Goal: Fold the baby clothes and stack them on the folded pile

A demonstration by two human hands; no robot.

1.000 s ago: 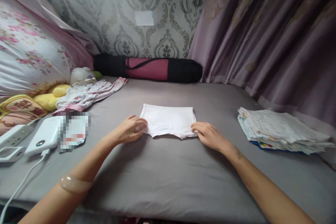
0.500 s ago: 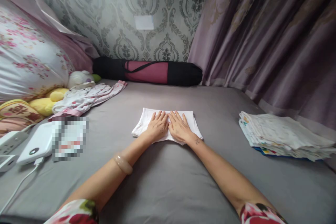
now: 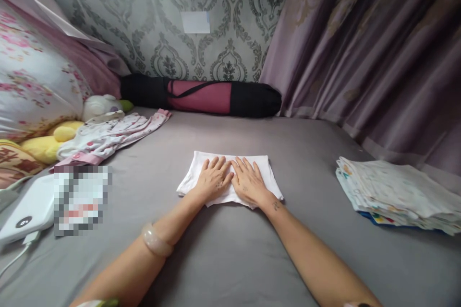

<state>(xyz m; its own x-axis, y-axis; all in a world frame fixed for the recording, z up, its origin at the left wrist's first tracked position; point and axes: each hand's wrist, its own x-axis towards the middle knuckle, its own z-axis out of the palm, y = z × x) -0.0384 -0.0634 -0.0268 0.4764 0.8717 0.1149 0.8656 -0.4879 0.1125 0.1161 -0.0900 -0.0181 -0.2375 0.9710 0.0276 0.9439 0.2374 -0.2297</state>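
Observation:
A folded white cloth (image 3: 248, 154), perhaps a garment, lies flat on the grey bed sheet (image 3: 223, 259) in front of me. My left hand (image 3: 215, 178) rests palm down on its left half, fingers stretched out and slightly spread. Beside it my right hand (image 3: 249, 180) lies flat on the right half, also with fingers extended. The two hands nearly meet at the thumbs over the cloth's middle. Neither hand grips anything. A pale bangle (image 3: 157, 241) sits on my left forearm.
To the right lies a stack of folded cloths (image 3: 399, 194). At left are a white power bank (image 3: 30, 211) with a cable, a printed garment (image 3: 108, 134), plush toys (image 3: 46, 147) and a floral pillow (image 3: 39, 74). A long black-and-red bag (image 3: 201, 97) lies along the wall.
Both hands stay flat on the white cloth, with hardly any shift over it. The view has moved slightly closer, so things at the sides sit farther outward.

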